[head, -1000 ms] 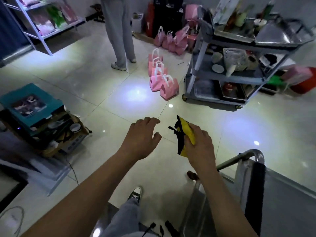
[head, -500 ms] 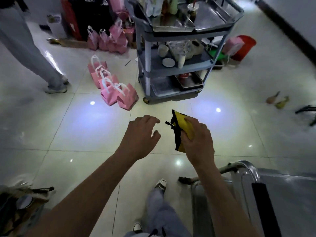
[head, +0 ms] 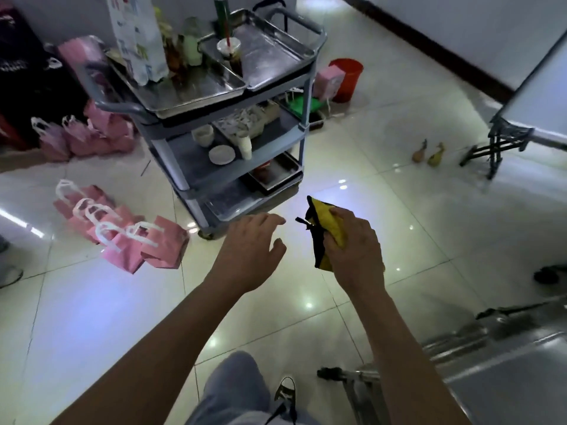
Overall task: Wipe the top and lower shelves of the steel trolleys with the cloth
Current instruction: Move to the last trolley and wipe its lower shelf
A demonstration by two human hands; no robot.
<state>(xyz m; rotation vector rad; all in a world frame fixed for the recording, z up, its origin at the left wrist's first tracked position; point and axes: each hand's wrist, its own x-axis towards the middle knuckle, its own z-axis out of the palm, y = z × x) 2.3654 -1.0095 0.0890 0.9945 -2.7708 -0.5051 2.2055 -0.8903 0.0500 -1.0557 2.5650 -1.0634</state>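
Cloth (head: 329,228): yellow with black edging, bunched up and held in the air above the tiled floor (head: 383,210), in front of the person and well apart from any shelf. Right hand (head: 352,250): fingers and thumb curled round the cloth, so the grip is closed on it; part of the cloth sticks out above and to the left of the fingers. Left hand (head: 250,250): held just beside the cloth without touching it, palm down, fingers loosely spread and holding nothing; the grip is wide.

Loaded trolley (head: 221,124): stands ahead of the hands on the floor, with three levels. Top level carries steel trays (head: 267,53), bottles, a paper bag and a lidded drink cup (head: 228,47) with a straw. Middle shelf carries a white cup (head: 203,134), a small white dish (head: 221,154) and a stack of paper cups. Lower shelf holds another steel tray.

Second steel trolley (head: 506,378): bottom right corner of the view, beside the person's right forearm; only part of its top and frame shows.

Pink gift bags (head: 129,237): a cluster on the floor left of the loaded trolley, with more (head: 82,136) behind it near the wall. Red bucket (head: 345,78): on the floor behind the loaded trolley. The person's trouser leg and one shoe (head: 285,394) show at the bottom edge.
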